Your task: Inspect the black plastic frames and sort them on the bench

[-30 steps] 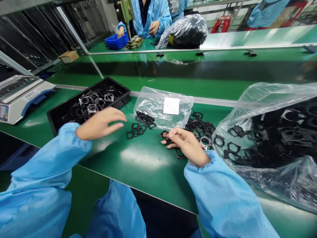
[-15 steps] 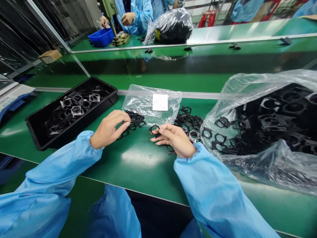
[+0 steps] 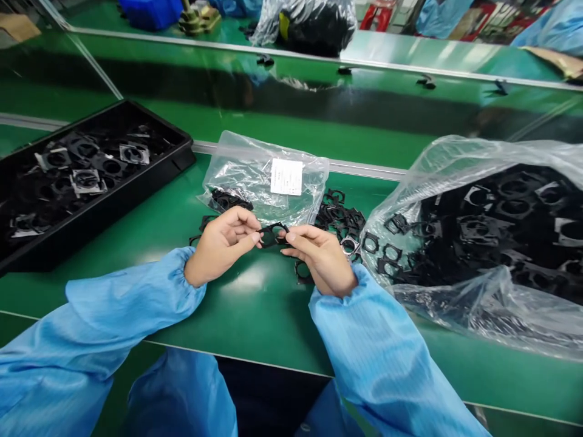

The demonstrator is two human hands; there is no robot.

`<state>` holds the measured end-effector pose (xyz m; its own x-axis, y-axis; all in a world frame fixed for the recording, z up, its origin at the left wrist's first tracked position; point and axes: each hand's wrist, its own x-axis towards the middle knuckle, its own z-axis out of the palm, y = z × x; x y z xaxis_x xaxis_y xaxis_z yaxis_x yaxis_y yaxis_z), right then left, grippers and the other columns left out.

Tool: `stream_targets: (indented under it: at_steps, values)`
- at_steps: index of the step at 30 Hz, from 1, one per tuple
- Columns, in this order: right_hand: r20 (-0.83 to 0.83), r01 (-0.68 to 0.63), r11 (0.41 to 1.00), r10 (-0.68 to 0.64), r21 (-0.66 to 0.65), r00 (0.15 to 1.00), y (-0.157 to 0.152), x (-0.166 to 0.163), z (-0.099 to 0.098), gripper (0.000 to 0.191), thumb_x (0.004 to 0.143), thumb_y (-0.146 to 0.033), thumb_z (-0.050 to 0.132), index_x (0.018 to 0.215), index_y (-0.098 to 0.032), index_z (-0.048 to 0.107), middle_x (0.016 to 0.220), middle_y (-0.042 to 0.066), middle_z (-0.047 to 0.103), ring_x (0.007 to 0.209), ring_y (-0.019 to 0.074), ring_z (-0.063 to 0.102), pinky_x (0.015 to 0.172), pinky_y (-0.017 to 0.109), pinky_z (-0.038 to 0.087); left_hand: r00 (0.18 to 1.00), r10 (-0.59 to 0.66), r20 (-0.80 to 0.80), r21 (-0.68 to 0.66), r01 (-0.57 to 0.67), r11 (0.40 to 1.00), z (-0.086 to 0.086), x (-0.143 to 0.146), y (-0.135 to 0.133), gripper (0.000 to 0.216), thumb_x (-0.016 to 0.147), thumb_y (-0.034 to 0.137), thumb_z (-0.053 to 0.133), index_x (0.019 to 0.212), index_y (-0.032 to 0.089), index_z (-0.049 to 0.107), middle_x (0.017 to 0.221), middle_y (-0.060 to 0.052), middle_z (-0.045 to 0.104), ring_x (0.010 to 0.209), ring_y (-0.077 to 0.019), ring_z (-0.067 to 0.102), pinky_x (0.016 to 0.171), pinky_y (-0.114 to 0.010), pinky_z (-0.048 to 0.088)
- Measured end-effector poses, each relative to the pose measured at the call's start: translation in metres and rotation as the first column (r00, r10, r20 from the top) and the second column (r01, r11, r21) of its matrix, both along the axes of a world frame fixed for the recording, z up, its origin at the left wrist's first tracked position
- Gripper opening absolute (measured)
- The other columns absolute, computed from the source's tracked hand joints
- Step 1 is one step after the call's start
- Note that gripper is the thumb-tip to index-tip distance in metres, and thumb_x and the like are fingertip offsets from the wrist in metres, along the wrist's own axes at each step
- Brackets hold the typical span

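Between my fingertips, in front of the plastic bag, are small black ring-shaped plastic parts (image 3: 274, 227). My left hand (image 3: 223, 246) pinches their left side between thumb and fingers. My right hand (image 3: 322, 256) grips the right side in the same way. Whether this is one piece or two pressed together I cannot tell. A loose pile of similar black parts (image 3: 339, 215) lies just behind my right hand. More dark parts (image 3: 231, 200) are heaped behind my left hand, at the edge of a clear bag (image 3: 255, 155) with a white label.
To the left stands a long black tray (image 3: 150, 176) of assembled-looking black and silver pieces. A big clear bag (image 3: 410, 167) full of black ring parts covers the right side. Beyond the metal rail runs a green belt-like surface (image 3: 364, 130), with a blue bin (image 3: 152, 12) farther back.
My left hand has moved right from the heap and now meets my right hand at the black part. The view has tilted down and shifted, so the tray sits farther left.
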<state>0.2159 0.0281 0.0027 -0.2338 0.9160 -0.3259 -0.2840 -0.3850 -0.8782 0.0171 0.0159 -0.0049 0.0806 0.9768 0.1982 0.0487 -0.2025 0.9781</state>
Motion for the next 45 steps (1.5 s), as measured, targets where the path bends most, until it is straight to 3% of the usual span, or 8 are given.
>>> stream_targets:
  at_steps: [6, 13, 20, 24, 30, 41, 45]
  values:
    - [0.003, -0.021, 1.0, 0.021, 0.013, 1.0, -0.003, -0.004, 0.003, 0.027, 0.063, -0.037, 0.096, 0.073, -0.02, 0.078, 0.068, -0.002, 0.074, 0.061, 0.0093, 0.067, 0.06, 0.021, 0.056, 1.0, -0.005, -0.009, 0.012, 0.005, 1.0, 0.0, 0.0, -0.005, 0.015, 0.087, 0.03, 0.077, 0.091, 0.017, 0.07, 0.083, -0.002, 0.071, 0.068, -0.013, 0.071, 0.065, -0.024, 0.062]
    - [-0.01, -0.126, 0.992, 0.126, 0.0, 0.992, -0.003, -0.005, 0.003, 0.031, 0.068, -0.042, 0.095, 0.075, -0.02, 0.074, 0.074, -0.001, 0.077, 0.07, 0.0143, 0.079, 0.066, 0.022, 0.061, 0.997, 0.008, -0.08, 0.083, -0.001, 0.997, -0.004, -0.001, -0.003, 0.008, 0.087, 0.024, 0.074, 0.086, 0.017, 0.071, 0.102, -0.007, 0.07, 0.089, -0.0158, 0.07, 0.071, -0.023, 0.061]
    - [-0.061, -0.176, 0.983, 0.178, 0.05, 0.982, -0.005, -0.004, 0.0, 0.035, 0.058, -0.031, 0.101, 0.084, -0.02, 0.079, 0.086, 0.001, 0.082, 0.076, 0.0168, 0.08, 0.075, 0.028, 0.064, 1.0, 0.017, 0.005, -0.016, -0.017, 1.0, -0.008, -0.001, -0.001, 0.009, 0.085, 0.023, 0.074, 0.09, 0.017, 0.068, 0.083, -0.002, 0.07, 0.076, -0.0143, 0.07, 0.067, -0.023, 0.058]
    - [0.046, -0.15, 0.986, 0.147, 0.071, 0.988, -0.006, -0.005, 0.0, 0.032, 0.063, -0.039, 0.098, 0.081, -0.019, 0.079, 0.073, 0.002, 0.08, 0.074, 0.0179, 0.08, 0.07, 0.028, 0.062, 0.999, 0.033, 0.006, -0.012, -0.033, 0.999, -0.007, 0.0, 0.0, 0.009, 0.084, 0.023, 0.074, 0.087, 0.017, 0.068, 0.084, -0.002, 0.069, 0.076, -0.0139, 0.068, 0.068, -0.023, 0.057]
    - [0.098, -0.114, 0.99, 0.106, 0.088, 0.99, -0.008, -0.009, 0.001, 0.039, 0.058, -0.047, 0.099, 0.074, -0.019, 0.077, 0.068, 0.001, 0.078, 0.067, 0.0167, 0.078, 0.065, 0.027, 0.06, 0.999, 0.048, 0.0, 0.001, -0.048, 0.999, -0.007, 0.001, 0.0, 0.009, 0.083, 0.024, 0.075, 0.085, 0.018, 0.068, 0.086, -0.003, 0.069, 0.079, -0.0138, 0.066, 0.069, -0.023, 0.056]
    - [0.098, -0.118, 0.991, 0.111, 0.07, 0.989, -0.009, -0.011, 0.002, 0.045, 0.051, -0.053, 0.1, 0.071, -0.019, 0.076, 0.066, 0.0, 0.077, 0.066, 0.016, 0.077, 0.064, 0.026, 0.059, 0.998, 0.033, 0.055, -0.112, -0.027, 0.993, -0.001, 0.001, -0.003, 0.028, 0.085, 0.042, 0.08, 0.085, 0.017, 0.067, 0.086, -0.002, 0.067, 0.069, -0.0118, 0.062, 0.066, -0.024, 0.054]
    - [0.126, -0.092, 0.993, 0.082, 0.074, 0.989, -0.009, -0.01, 0.001, 0.043, 0.056, -0.051, 0.098, 0.074, -0.019, 0.077, 0.067, 0.001, 0.078, 0.066, 0.0161, 0.077, 0.065, 0.026, 0.06, 0.997, 0.044, 0.06, -0.067, -0.04, 0.997, -0.001, 0.002, -0.002, 0.033, 0.084, 0.048, 0.081, 0.082, 0.017, 0.068, 0.087, -0.003, 0.067, 0.076, -0.0141, 0.063, 0.069, -0.026, 0.054]
